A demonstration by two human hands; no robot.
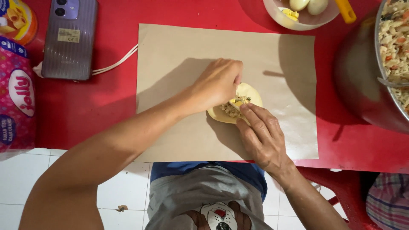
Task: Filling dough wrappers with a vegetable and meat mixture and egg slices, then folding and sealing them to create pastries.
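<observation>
Partly, left hand hides dough round's filling.

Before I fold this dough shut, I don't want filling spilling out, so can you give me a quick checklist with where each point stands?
1. Dough round lies flat on the brown paper: ok.
2. Filling sits inside the dough's edge: ok on the visible side; the rest is hidden by the hands.
3. Left hand clear of the dough: not ok, its fingers are down at the filling.
4. Right hand steadying the dough: ok, fingertips rest on its near edge.
5. Dough edge free of crumbs for sealing: cannot tell, too small to see.
6. Pot of noodle mix within reach on the red table: ok.
</observation>
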